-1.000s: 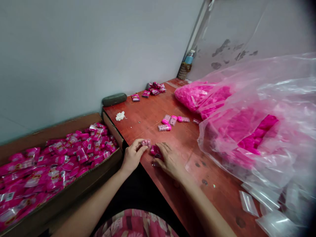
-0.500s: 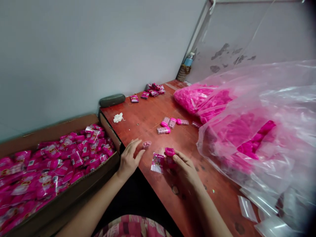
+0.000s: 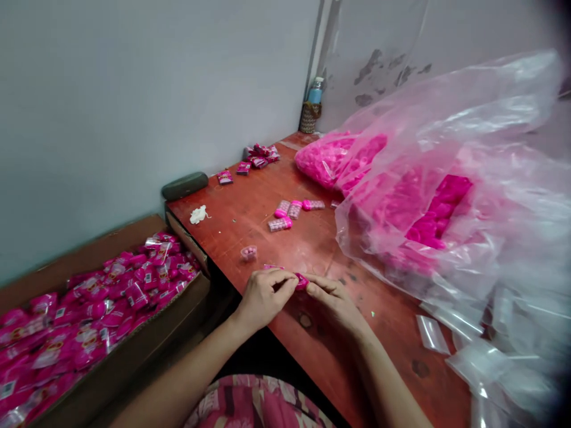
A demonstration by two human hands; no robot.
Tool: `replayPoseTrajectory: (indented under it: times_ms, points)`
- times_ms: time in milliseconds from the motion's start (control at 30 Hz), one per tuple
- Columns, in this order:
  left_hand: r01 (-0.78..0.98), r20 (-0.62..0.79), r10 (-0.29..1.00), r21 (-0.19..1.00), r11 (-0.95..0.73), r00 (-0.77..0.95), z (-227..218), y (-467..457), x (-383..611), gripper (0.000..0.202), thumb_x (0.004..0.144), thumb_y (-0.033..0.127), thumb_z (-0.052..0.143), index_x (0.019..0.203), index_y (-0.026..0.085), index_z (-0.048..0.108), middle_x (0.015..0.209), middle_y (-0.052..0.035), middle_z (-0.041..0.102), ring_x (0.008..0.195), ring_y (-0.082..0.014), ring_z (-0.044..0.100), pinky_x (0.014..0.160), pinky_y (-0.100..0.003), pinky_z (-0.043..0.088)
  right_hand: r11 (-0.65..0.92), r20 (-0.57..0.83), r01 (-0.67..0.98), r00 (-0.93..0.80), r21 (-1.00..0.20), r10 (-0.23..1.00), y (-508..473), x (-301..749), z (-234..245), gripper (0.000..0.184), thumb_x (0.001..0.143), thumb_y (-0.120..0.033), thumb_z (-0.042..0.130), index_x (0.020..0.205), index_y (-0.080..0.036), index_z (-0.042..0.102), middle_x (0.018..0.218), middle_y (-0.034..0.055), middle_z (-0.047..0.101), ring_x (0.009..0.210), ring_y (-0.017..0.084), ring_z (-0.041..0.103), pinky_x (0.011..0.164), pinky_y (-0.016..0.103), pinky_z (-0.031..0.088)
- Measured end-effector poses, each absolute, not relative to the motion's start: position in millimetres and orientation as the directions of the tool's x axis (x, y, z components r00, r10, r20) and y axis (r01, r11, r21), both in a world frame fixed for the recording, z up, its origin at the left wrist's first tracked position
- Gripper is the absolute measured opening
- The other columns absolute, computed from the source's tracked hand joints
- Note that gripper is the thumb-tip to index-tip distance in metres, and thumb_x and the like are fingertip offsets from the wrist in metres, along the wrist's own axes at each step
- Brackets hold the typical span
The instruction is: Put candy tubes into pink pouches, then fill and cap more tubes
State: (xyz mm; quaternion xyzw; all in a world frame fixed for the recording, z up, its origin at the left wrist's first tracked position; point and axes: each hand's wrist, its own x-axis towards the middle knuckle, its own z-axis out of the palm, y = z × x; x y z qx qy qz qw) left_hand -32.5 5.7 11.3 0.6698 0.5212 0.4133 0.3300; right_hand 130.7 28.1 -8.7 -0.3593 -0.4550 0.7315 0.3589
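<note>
Over the near edge of the red table, my two hands meet at a small pink plastic container point(image 3: 302, 282). My right hand point(image 3: 338, 302) is closed around it, with much of it hidden by the fingers. My left hand point(image 3: 264, 298) pinches its top end with thumb and forefinger. Beyond my left hand stands a small clear cup point(image 3: 248, 254) of pale pink balls. A printed packet is mostly hidden behind my left fingers. Farther back lie several clear tubes point(image 3: 280, 224) of pink balls with bright pink caps.
On the left, a cardboard box point(image 3: 181, 312) holds many pink packets. A big clear bag point(image 3: 357, 238) of pink plastic parts covers the table's right side, with clear sleeves point(image 3: 432, 334) in front. At the back are a dark case point(image 3: 185, 186), pink sachets point(image 3: 263, 156) and a bottle point(image 3: 316, 92).
My left hand has moved right from beside the clear cup and now grips the pink container in my right hand. The view has shifted a little to the right.
</note>
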Motion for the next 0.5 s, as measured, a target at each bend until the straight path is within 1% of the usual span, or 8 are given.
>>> replayPoseTrajectory:
  times_ms: [100, 200, 300, 367, 433, 500]
  points:
    - [0.377, 0.135, 0.979, 0.908, -0.184, 0.153, 13.7, 8.9, -28.6, 0.019, 0.08, 0.025, 0.053, 0.076, 0.019, 0.07, 0.074, -0.0033, 0.069, 0.066, -0.0165, 0.061, 0.063, -0.023, 0.042, -0.311, -0.192, -0.22, -0.437, -0.925, 0.879, 29.9, 137.1, -16.0, 0.024, 0.066, -0.034, 0.071, 0.085, -0.019, 0.07, 0.078, 0.0047, 0.069, 0.077, 0.019, 0.062, 0.072, 0.033, 0.047]
    - [0.395, 0.095, 0.976, 0.903, -0.168, 0.198, 14.3, 11.3, -24.7, 0.02, 0.08, 0.029, 0.054, 0.076, 0.019, 0.071, 0.072, -0.0025, 0.069, 0.065, -0.0165, 0.06, 0.063, -0.024, 0.041, -0.309, -0.186, -0.253, -0.413, -0.917, 0.892, 31.8, 142.8, -23.9, 0.023, 0.069, -0.033, 0.069, 0.085, -0.018, 0.07, 0.07, 0.0024, 0.067, 0.062, 0.013, 0.058, 0.064, 0.027, 0.046]
    - [0.415, 0.048, 0.973, 0.899, -0.141, 0.226, 14.9, 12.4, -22.2, 0.022, 0.079, 0.031, 0.054, 0.074, 0.017, 0.071, 0.068, -0.0028, 0.067, 0.061, -0.0158, 0.056, 0.059, -0.023, 0.04, -0.281, -0.153, -0.268, -0.414, -0.922, 0.897, 32.6, 144.8, -28.0, 0.019, 0.069, -0.029, 0.068, 0.083, -0.016, 0.071, 0.064, 0.0014, 0.065, 0.056, 0.011, 0.055, 0.057, 0.023, 0.043]
    - [0.444, 0.049, 0.979, 0.886, -0.134, 0.197, 15.5, 12.3, -20.9, 0.022, 0.078, 0.031, 0.056, 0.07, 0.016, 0.07, 0.064, -0.0027, 0.065, 0.058, -0.0146, 0.054, 0.057, -0.023, 0.038, -0.275, -0.14, -0.294, -0.407, -0.915, 0.902, 32.5, 144.2, -28.8, 0.016, 0.07, -0.027, 0.067, 0.08, -0.016, 0.071, 0.063, 0.0013, 0.065, 0.055, 0.01, 0.054, 0.055, 0.022, 0.041]
    - [0.472, 0.08, 0.986, 0.87, -0.141, 0.146, 15.4, 11.6, -19.9, 0.022, 0.078, 0.03, 0.056, 0.065, 0.015, 0.067, 0.06, -0.0017, 0.061, 0.055, -0.0128, 0.05, 0.056, -0.022, 0.037, -0.281, -0.138, -0.331, -0.396, -0.901, 0.908, 32.2, 143.3, -28.9, 0.014, 0.07, -0.027, 0.066, 0.077, -0.015, 0.071, 0.06, 0.0006, 0.064, 0.052, 0.009, 0.052, 0.052, 0.02, 0.039]
    - [0.462, 0.082, 0.99, 0.878, -0.124, 0.111, 14.0, 10.2, -19.5, 0.023, 0.077, 0.029, 0.056, 0.061, 0.015, 0.063, 0.055, 0.0002, 0.055, 0.052, -0.0109, 0.045, 0.053, -0.021, 0.034, -0.296, -0.149, -0.345, -0.393, -0.891, 0.907, 32.2, 143.4, -29.2, 0.015, 0.069, -0.028, 0.067, 0.073, -0.014, 0.07, 0.056, 0.0003, 0.062, 0.049, 0.008, 0.05, 0.049, 0.02, 0.038]
